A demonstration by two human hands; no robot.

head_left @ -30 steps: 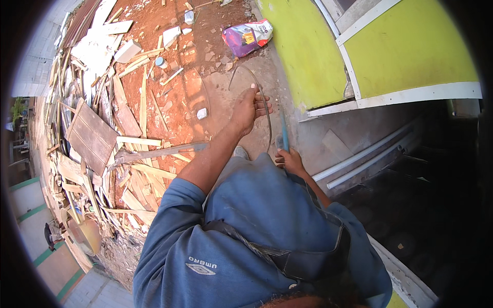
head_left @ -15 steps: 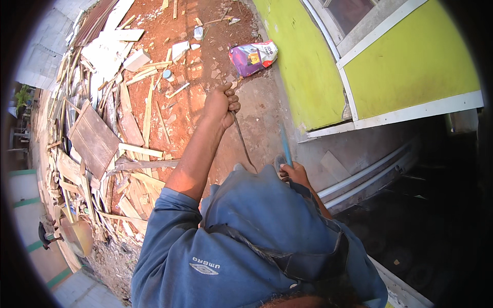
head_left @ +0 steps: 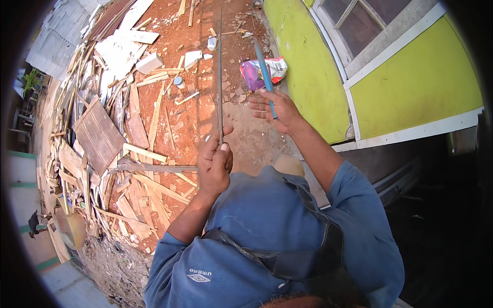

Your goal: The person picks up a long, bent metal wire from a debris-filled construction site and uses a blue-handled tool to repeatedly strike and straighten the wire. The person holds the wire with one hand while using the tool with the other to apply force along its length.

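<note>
The rod (head_left: 220,77) is gripped in the left hand (head_left: 214,163), the tube (head_left: 265,71) held across the right hand (head_left: 281,110), hands apart. Both are already taken up; what remains cannot be told.

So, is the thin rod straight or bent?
Looks nearly straight: the thin rod runs from the left hand without clear bend; curve in depth, cannot tell.

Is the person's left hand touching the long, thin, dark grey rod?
Touching: in the head view, the left hand grips the dark grey rod near its lower end, thumb against it.
</note>
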